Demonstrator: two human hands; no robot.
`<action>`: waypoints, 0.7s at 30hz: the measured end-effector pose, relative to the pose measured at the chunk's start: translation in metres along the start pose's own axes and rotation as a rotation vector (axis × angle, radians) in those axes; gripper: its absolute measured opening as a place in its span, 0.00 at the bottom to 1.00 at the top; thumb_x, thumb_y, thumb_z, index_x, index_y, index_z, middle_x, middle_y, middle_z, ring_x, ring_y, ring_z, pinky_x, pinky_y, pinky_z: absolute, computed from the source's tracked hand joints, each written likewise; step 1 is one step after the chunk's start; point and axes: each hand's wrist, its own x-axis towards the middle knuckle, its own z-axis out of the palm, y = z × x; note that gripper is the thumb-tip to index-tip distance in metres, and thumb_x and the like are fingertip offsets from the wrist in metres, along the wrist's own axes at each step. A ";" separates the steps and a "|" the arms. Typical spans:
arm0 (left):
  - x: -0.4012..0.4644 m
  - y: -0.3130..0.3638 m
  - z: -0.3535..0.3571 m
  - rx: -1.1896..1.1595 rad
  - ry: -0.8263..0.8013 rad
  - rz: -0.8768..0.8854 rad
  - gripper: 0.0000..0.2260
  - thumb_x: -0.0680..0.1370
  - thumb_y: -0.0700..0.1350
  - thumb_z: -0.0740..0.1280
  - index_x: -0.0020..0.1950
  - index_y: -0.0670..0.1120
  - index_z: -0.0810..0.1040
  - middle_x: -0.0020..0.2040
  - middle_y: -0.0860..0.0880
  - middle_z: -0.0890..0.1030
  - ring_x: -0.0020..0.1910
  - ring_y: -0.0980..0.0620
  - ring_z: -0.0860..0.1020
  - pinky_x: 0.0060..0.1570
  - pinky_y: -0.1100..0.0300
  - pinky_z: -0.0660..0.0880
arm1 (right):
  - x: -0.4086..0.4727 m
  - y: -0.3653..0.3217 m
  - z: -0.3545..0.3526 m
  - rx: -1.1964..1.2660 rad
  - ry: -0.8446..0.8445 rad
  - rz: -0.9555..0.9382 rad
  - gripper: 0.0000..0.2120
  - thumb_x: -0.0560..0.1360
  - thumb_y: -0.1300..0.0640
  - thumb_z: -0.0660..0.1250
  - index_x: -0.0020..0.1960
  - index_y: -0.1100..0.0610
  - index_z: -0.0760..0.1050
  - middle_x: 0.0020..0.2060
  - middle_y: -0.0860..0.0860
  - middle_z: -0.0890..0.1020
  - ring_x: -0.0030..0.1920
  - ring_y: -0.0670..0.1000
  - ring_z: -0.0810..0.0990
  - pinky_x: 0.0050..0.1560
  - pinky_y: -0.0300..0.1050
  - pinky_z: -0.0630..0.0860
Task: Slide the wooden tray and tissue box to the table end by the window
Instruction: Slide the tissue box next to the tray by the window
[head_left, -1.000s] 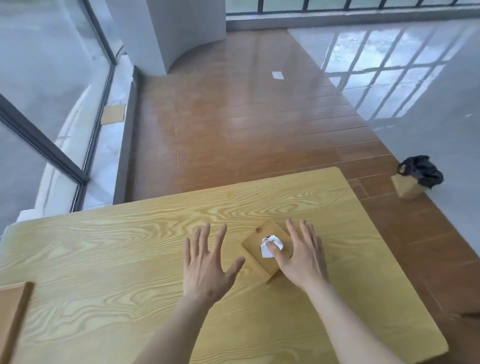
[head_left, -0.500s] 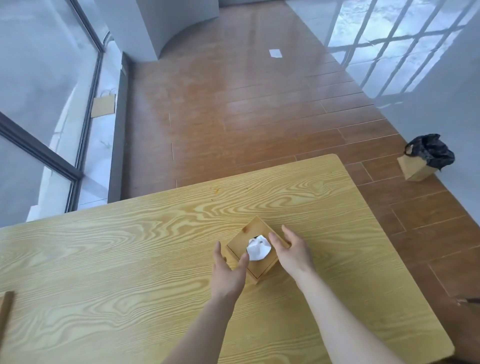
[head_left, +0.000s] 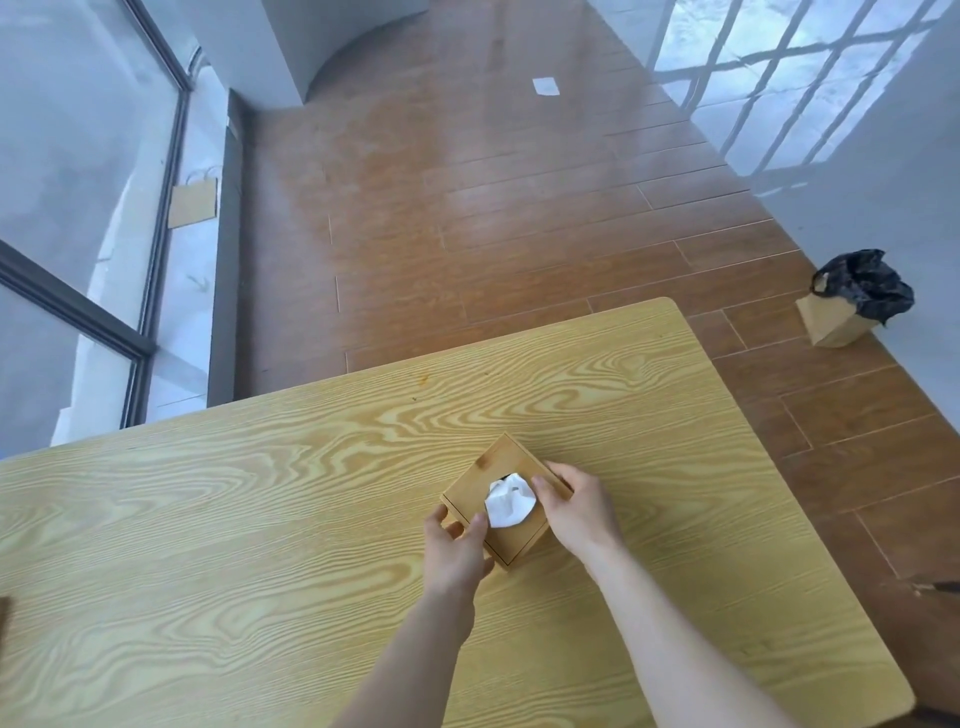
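Observation:
A small wooden tissue box (head_left: 480, 480) with a white tissue (head_left: 509, 501) sticking out of its top stands on the light wooden table (head_left: 260, 519), right of the middle. My left hand (head_left: 457, 551) clasps its near left corner. My right hand (head_left: 576, 506) holds its right side, thumb on the top. A sliver of the wooden tray (head_left: 4, 616) shows at the far left edge of the view.
Large windows (head_left: 78, 234) run along the left, beyond the table's left end. A brown paper bag with a black liner (head_left: 852, 301) stands on the floor to the right. A scrap of paper (head_left: 545, 85) lies on the brown plank floor.
Both hands went from hovering spread over the table to closing around the tissue box. The view shifted, leaving the tray almost out of frame at the left.

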 end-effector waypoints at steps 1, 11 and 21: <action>0.000 0.000 0.000 -0.008 0.003 0.002 0.27 0.79 0.45 0.70 0.75 0.51 0.63 0.65 0.46 0.75 0.58 0.47 0.79 0.57 0.45 0.80 | -0.001 -0.001 0.000 -0.005 0.003 0.003 0.17 0.76 0.47 0.69 0.63 0.50 0.80 0.57 0.45 0.85 0.60 0.48 0.81 0.63 0.52 0.77; 0.004 0.008 -0.024 0.038 0.010 0.058 0.23 0.79 0.45 0.69 0.73 0.53 0.68 0.65 0.50 0.77 0.60 0.48 0.78 0.63 0.43 0.76 | -0.015 -0.007 0.012 -0.076 0.036 -0.001 0.10 0.75 0.49 0.71 0.54 0.49 0.82 0.45 0.41 0.85 0.48 0.44 0.83 0.55 0.51 0.80; 0.011 0.029 -0.101 0.018 0.086 0.160 0.18 0.79 0.47 0.68 0.68 0.55 0.72 0.63 0.52 0.77 0.59 0.47 0.77 0.48 0.54 0.74 | -0.040 -0.046 0.073 -0.104 0.007 -0.065 0.14 0.72 0.44 0.73 0.55 0.49 0.81 0.45 0.42 0.85 0.49 0.44 0.83 0.56 0.49 0.80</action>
